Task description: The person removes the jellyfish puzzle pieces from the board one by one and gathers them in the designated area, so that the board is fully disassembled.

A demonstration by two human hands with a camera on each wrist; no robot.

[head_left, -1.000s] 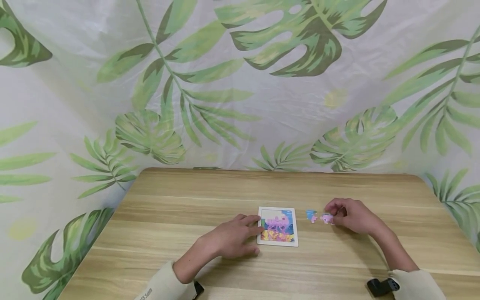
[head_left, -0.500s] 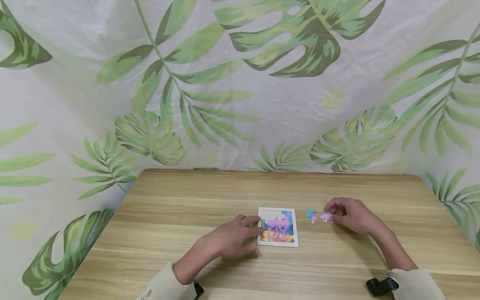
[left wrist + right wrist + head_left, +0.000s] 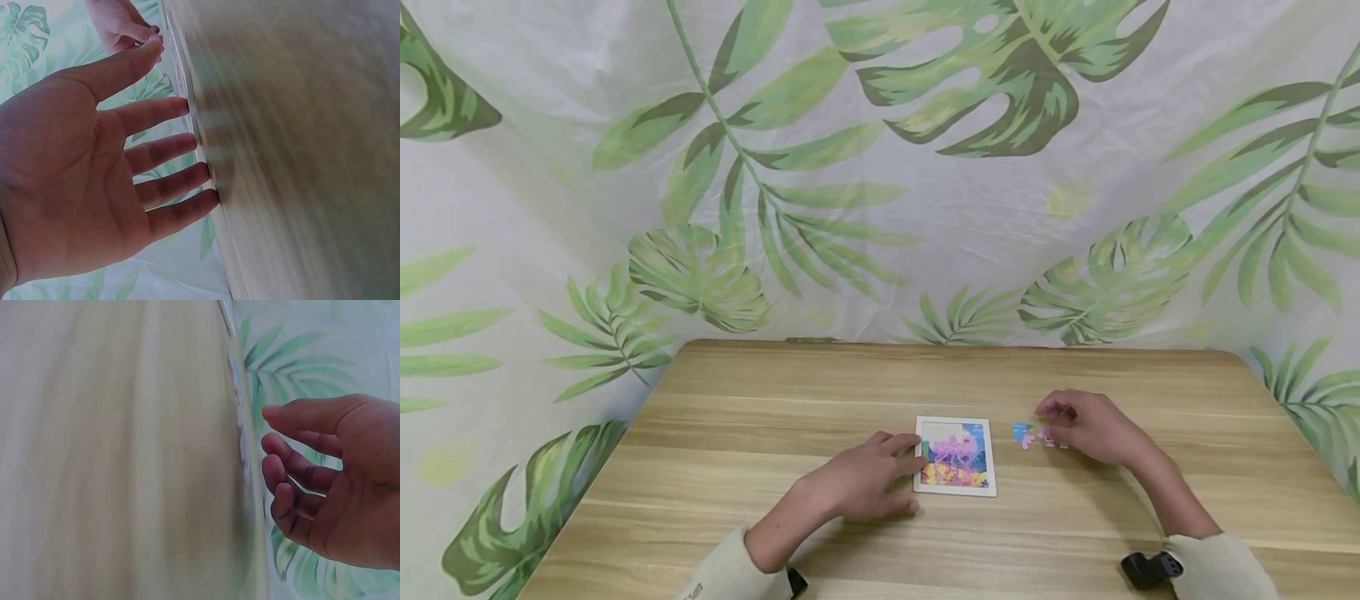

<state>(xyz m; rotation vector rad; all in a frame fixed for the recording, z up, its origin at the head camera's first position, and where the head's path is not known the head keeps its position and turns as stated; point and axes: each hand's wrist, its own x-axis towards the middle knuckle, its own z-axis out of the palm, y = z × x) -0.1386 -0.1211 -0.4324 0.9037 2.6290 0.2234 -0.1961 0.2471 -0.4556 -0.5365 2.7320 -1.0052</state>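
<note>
A white-framed jigsaw puzzle [image 3: 955, 491] with a pink jellyfish-like picture lies on the table. Its upper left part shows pale backing. My left hand [image 3: 868, 477] rests at the frame's left edge, fingers spread and nearly straight; the left wrist view shows this hand [image 3: 81, 181] holding nothing. Right of the frame lie a blue and pink puzzle piece [image 3: 1022, 433] and pink pieces [image 3: 1046, 435] partly hidden by my right hand [image 3: 1093, 427]. In the right wrist view that hand [image 3: 350, 469] hovers with loosely bent fingers, thumb and index apart, nothing visible between them.
The wooden table [image 3: 760, 383] reaches back to a leaf-patterned cloth [image 3: 865, 208]. Black devices sit at both cuffs, the right one [image 3: 1152, 570] close to the tabletop.
My right hand has shifted slightly left and away from me, covering more of the pink pieces. The left hand and the frame stay in place.
</note>
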